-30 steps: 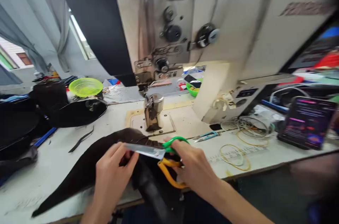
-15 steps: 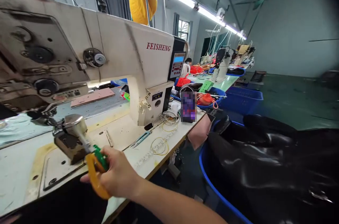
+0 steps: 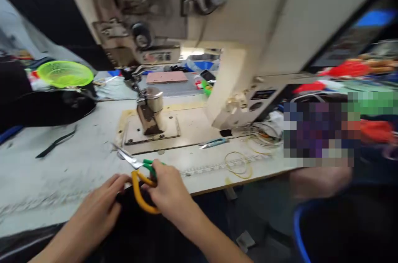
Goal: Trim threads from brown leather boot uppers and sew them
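My right hand [image 3: 171,190] is closed around the handles of a pair of scissors [image 3: 143,200], one loop orange and the other green. Their slightly parted blades point up and left, over the table just in front of the sewing machine's plate. Close to the orange loop, my left hand [image 3: 98,209] has its fingers drawn together on the edge of a black sheet of material [image 3: 133,234]. The sheet hangs over the table's front edge and fills the bottom of the view. A metal post [image 3: 150,111] of the sewing machine [image 3: 248,10] rises behind the blades.
Thread snips [image 3: 214,143] and a loop of yellow cord [image 3: 239,165] lie right of the plate. On the left are a black strip [image 3: 56,143] and a lime-green basket [image 3: 66,74] over black pieces. A blue-rimmed tub [image 3: 297,230] stands at the lower right.
The view has swung left and down, bringing my left hand and the black sheet into sight. The scissors have moved away from the post towards the table's front edge.
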The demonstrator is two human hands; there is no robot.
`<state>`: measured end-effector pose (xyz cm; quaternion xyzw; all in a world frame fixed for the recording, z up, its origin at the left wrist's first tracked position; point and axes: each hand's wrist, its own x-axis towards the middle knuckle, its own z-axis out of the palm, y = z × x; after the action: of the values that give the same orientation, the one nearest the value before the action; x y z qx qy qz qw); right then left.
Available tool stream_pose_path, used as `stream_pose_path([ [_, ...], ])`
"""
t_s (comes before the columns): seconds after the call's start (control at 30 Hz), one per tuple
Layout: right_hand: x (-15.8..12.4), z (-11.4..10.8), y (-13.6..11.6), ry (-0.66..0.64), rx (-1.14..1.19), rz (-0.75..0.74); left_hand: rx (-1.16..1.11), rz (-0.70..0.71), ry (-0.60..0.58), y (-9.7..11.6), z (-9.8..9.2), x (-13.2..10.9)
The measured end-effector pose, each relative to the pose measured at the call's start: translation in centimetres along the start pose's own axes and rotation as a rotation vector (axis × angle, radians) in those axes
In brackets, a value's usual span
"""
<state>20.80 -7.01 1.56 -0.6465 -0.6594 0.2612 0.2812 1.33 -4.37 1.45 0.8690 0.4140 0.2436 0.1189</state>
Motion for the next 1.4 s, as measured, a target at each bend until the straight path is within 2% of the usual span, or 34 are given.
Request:
stream_pose_path([
  [0.13,0.7,-1.0,0.4,-0.057,0.029,0.007,-0.163,-0.015,-0.061,1.2,1.3,0.9],
  [0.27,1.2,-4.7,3.4,-0.091,0.001,-0.091,-0.255,0.002,-0.122,0.6,1.9,1.2],
  [0.37,1.0,-8.8,6.2,-0.031,-0.279,-0.358,-0.369,0.033,-0.138,-0.3,1.7,1.0],
  [0.43,0.7,-11.0,7.4,-0.074,-0.492,-0.516,-0.439,0.026,-0.144,-0.7,1.6,1.0],
  [0.53,0.6,-12.7,7.9,-0.199,-0.661,-0.566,-0.481,-0.048,-0.189,-0.7,1.4,1.4],
  [0.67,1.8,-12.8,7.3,-0.358,-0.703,-0.551,-0.481,-0.137,-0.270,-0.5,1.2,1.7],
  [0.87,4.8,-12.2,6.6,-0.628,-0.680,-0.491,-0.489,-0.115,-0.319,-0.5,1.2,1.7],
  [0.93,5.3,-12.3,6.9,-0.644,-0.674,-0.522,-0.479,-0.100,-0.328,-0.5,1.2,1.8],
  [1.03,5.6,-12.5,7.7,-0.623,-0.669,-0.651,-0.485,-0.073,-0.312,-0.4,1.1,1.9],
  [1.13,6.0,-12.6,7.5,-0.608,-0.648,-0.733,-0.494,-0.055,-0.300,-0.4,1.1,1.9],
  [1.3,6.9,-11.8,5.0,-0.696,-0.643,-0.673,-0.519,-0.041,-0.299,-0.7,1.3,1.9],
  [1.4,7.1,-11.9,4.4,-0.735,-0.665,-0.681,-0.555,-0.068,-0.309,-0.9,1.0,2.1],
])
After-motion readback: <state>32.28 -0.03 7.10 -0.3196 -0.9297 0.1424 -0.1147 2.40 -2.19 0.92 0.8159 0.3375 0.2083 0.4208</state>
